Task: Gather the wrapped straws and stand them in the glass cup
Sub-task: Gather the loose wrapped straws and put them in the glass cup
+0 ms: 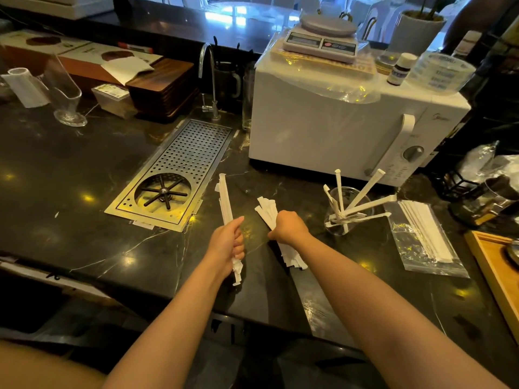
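My left hand (228,242) grips a small bundle of white wrapped straws (224,202) that points away from me over the dark counter. My right hand (289,227) is closed on a second, thicker bundle of wrapped straws (265,210), whose near ends rest on the counter. To the right stands the glass cup (349,211) with several wrapped straws leaning out of it at different angles. A clear plastic bag (424,237) further right holds more wrapped straws lying flat.
A white microwave (337,130) with a scale on top stands behind the cup. A steel rinser tray (179,169) is sunk into the counter on the left, by a tap. A wooden tray (497,265) lies at the right edge. An empty glass (66,94) stands far left.
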